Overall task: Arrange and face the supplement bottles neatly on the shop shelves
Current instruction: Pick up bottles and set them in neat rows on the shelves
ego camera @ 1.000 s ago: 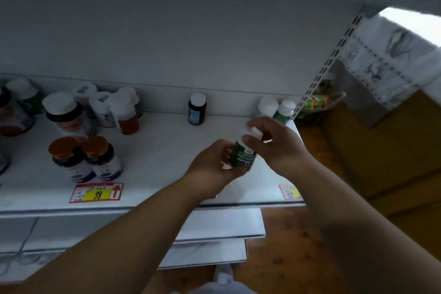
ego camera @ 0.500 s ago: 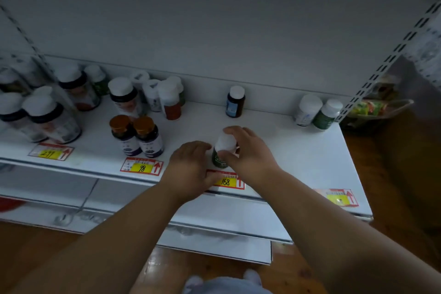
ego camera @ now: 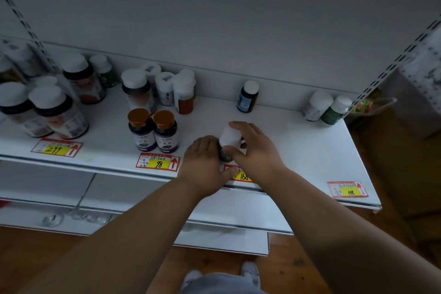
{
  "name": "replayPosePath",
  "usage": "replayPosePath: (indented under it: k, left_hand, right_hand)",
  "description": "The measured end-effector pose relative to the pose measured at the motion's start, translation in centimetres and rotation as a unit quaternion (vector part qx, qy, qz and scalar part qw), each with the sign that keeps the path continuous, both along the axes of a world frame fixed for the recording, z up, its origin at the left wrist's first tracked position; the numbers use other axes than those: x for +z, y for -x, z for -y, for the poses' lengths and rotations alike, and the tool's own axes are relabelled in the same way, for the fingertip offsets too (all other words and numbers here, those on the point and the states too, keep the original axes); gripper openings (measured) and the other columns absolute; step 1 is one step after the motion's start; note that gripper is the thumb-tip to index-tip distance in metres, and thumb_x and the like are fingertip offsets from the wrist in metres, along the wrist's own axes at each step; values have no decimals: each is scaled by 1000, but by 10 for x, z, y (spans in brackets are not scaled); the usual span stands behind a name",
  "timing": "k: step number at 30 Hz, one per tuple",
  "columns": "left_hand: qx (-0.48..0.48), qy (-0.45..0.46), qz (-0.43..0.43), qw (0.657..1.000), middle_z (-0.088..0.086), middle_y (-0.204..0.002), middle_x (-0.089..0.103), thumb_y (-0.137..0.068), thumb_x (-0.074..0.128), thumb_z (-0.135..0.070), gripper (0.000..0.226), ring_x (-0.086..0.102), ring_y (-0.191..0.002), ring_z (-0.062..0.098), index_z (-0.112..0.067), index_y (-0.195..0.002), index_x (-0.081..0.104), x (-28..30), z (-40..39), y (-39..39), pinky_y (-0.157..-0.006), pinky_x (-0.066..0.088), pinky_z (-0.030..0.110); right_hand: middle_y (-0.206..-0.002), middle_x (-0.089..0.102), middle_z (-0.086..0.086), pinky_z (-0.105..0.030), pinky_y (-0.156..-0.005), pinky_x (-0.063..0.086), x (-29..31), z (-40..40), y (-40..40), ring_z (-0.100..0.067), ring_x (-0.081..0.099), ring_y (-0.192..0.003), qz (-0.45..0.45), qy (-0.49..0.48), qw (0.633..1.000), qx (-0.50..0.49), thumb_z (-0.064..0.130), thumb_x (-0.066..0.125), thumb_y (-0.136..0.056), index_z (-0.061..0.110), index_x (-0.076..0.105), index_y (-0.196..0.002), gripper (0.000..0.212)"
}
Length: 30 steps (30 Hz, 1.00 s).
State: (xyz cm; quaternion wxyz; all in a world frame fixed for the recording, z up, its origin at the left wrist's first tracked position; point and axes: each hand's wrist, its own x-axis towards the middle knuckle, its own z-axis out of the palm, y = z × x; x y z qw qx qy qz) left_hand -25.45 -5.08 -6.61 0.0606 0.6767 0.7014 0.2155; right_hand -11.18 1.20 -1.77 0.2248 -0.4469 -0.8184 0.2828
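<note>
The small green bottle (ego camera: 225, 151) with the white cap looks like light, rigid plastic, so judge it as easy to lift but quick to tip or skate on the smooth white shelf (ego camera: 298, 150); its round, glossy label will likely turn freely under your fingers, which helps when you face it, but take it low on the body for steadiness and use the cap only to steer. Right now it stands near the front edge of the shelf, just behind the yellow price tag (ego camera: 242, 175) marked 168, and it sits between your two hands. Your right hand (ego camera: 253, 150) is curled over it from the right, fingers closed around the cap and upper body, gripping it. Your left hand (ego camera: 202, 162) is closed in against the bottle's left side, its thumb down by the price tag; whether it truly grips or only steadies the bottle is hard to tell, as the right hand hides part of the contact. The two bottles with gold caps (ego camera: 152, 130) stand well to the left, and the blue bottle (ego camera: 247, 96) stands apart at the back
</note>
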Motion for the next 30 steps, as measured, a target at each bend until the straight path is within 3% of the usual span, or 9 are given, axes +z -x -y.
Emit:
replayPosePath:
  k: [5,9,11,14,16,21,24,27,30]
  left_hand:
    - [35,-102,90,990,11,-123,54,-77,66,-52,67,47,-113,23,-10,-126,47,25,22,-5,-95,34,28]
    - [26,-154,85,984,8,-124,52,-79,60,-53,62,46,-113,20,-15,-126,46,64,7,-37,-95,34,27]
    - [-5,-163,67,984,7,-127,51,-80,59,-52,62,45,-116,20,-15,-128,46,78,-14,-64,-95,35,26]
    - [-49,-127,76,988,-3,-133,40,-84,57,-53,60,35,-121,12,-24,-132,36,83,-48,-109,-96,31,25]
    - [-56,-108,90,989,-6,-135,36,-85,58,-50,59,30,-124,10,-27,-134,34,77,-69,-139,-100,27,25]
    - [-50,-87,119,988,0,-129,49,-86,57,-46,55,44,-118,15,-18,-132,45,60,-112,-201,-97,32,22]
    - [-37,-79,136,987,2,-124,54,-88,62,-40,49,49,-113,16,-16,-129,50,53,-133,-221,-95,37,22]
    - [-11,-46,182,982,-3,-126,54,-87,64,-37,46,50,-115,14,-22,-128,50,45,-148,-238,-96,42,25]
    - [35,-4,240,970,-6,-133,51,-86,68,-37,51,50,-120,15,-29,-131,46,37,-158,-250,-97,40,27]
  right_hand:
    - [-127,46,15,-23,-83,45,5,5,-25,-5,52,-106,-35,-40,996,-65,55,57,-86,44,35,-132,53]
    - [-112,48,22,-4,-71,38,14,-6,-70,9,52,-96,-79,-68,989,-103,51,59,-86,42,48,-121,38]
    - [-107,49,23,-3,-66,41,18,-21,-97,12,51,-96,-96,-82,984,-127,46,61,-86,40,52,-116,32]
    - [-112,51,17,-10,-72,46,22,-53,-142,3,54,-91,-62,-121,977,-163,42,62,-87,34,52,-117,33]
    - [-117,52,9,-22,-82,49,24,-79,-173,-7,54,-101,-12,-144,975,-166,39,63,-88,28,52,-122,38]
    - [-145,39,-1,-38,-106,35,25,-155,-222,-26,36,-132,145,-111,971,-153,34,61,-90,27,38,-141,57]
    - [-155,27,-2,-41,-112,29,21,-185,-228,-28,27,-140,179,-71,974,-117,29,59,-91,27,39,-141,54]
    - [-137,46,-1,-32,-98,41,14,-193,-238,-26,43,-126,139,-103,981,-85,23,63,-88,24,50,-118,33]
    - [-110,54,4,-26,-82,37,17,-196,-247,-20,49,-105,123,-111,984,-60,29,64,-87,30,44,-101,24]
